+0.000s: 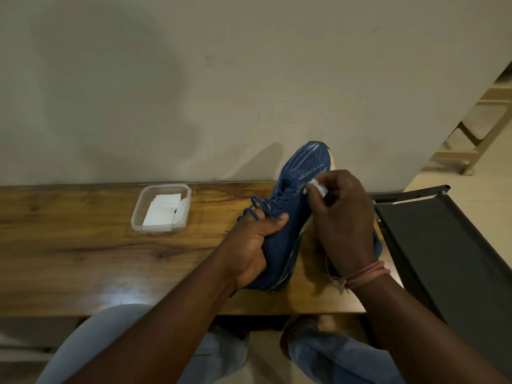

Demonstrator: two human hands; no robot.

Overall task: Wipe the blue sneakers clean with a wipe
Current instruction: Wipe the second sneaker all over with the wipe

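The right hand (342, 214) pinches one white wipe (318, 187) against the mesh of one blue sneaker (293, 206) (toe tilted up toward the wall). The left hand (252, 245) grips its heel end, near the table (83, 245)'s right edge. One clear plastic container (161, 207) of folded wipes sits by the far edge.

sneaker (297, 189): blue knit mesh cloth, matt, woven cord laces | wipe (317, 187): white, soft, crumpled | table (83, 245): wood, visible grain, glossy with light glare | tub (161, 207): clear smooth plastic, white folded wipes inside | wall (221, 79): matt, scuffed | tray (443, 245): dark, matt | trousers (346, 356): blue denim
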